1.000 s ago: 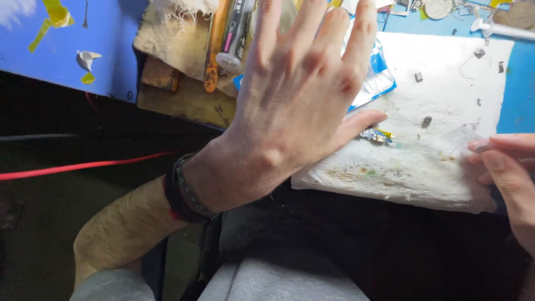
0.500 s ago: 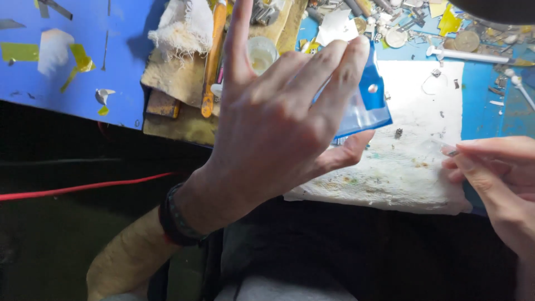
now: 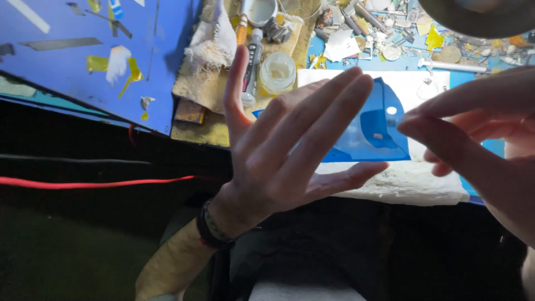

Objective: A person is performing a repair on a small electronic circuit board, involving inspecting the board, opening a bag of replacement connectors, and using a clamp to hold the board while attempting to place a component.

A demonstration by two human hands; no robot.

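- Left hand (image 3: pixel 284 161) is spread flat, fingers straight and together, thumb up; a small clear blue plastic bag (image 3: pixel 370 131) lies against its fingertips, but whether any finger pinches it cannot be told from this angle.
- Right hand (image 3: pixel 473 139) has thumb and forefinger closed together at the bag's right edge; the tips are blurred, so actual contact is not certain.
- Blue bag sits raised above the white cloth (image 3: pixel 412 178), between the two hands, with a tiny pale speck visible inside it.
- Change: half a second ago the right hand lay low at the cloth's right edge, apart from the bag; now it is up beside the bag. The left hand was already lifted with the bag behind its fingers.
- Reading: the bag now appears to be handled by both hands rather than one.
- Nearby on the bench: glass jar (image 3: pixel 277 72), tube (image 3: pixel 252 61), frayed rag (image 3: pixel 209 42), red cable (image 3: pixel 95 183) below the edge.
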